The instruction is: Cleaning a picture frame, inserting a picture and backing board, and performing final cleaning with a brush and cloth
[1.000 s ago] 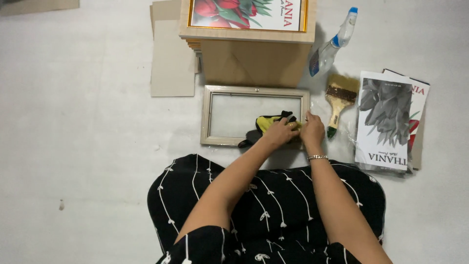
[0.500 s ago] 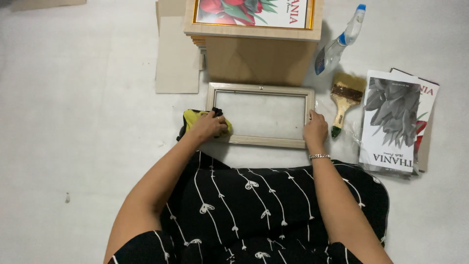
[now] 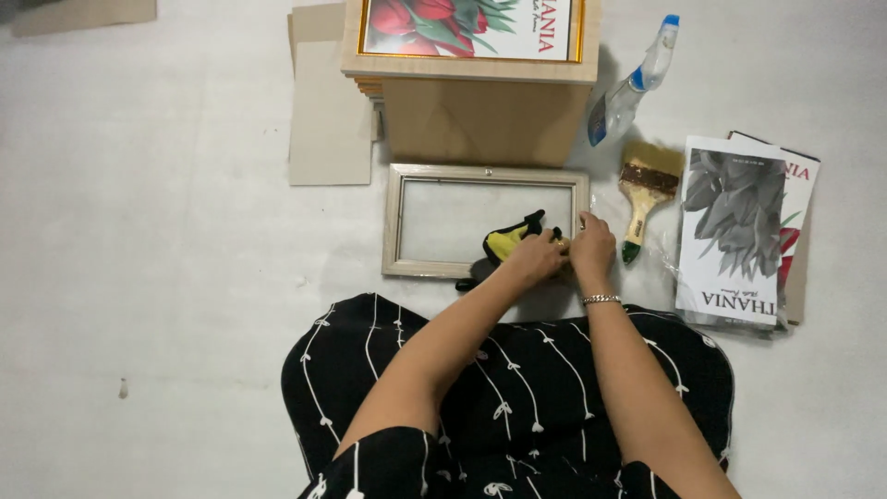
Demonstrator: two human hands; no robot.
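Nearest to me, my lap in the black patterned dress (image 3: 517, 388) fills the lower view, both forearms reaching forward over it. My left hand (image 3: 534, 259) is closed around a yellow and black cloth (image 3: 510, 241), pressing it onto the lower right part of the pale wooden picture frame (image 3: 485, 172) that lies flat on the white floor (image 3: 166, 305) just ahead of my knees. Half a second ago that hand and cloth sat at the frame's lower left corner; they have now crossed back to the right, as a second ago, so I judge the wiping is running side to side along the near rail and glass. My right hand (image 3: 591, 249), bracelet at the wrist, has held its place at the lower right corner, fingers curled down and bracing the frame; the hands now nearly touch. Right of the frame lie a paintbrush (image 3: 644, 195) and flower prints in plastic (image 3: 739, 236). Beyond stand a spray bottle (image 3: 631, 85), a stack of finished frames (image 3: 471, 69) and cardboard backing sheets (image 3: 328, 111).
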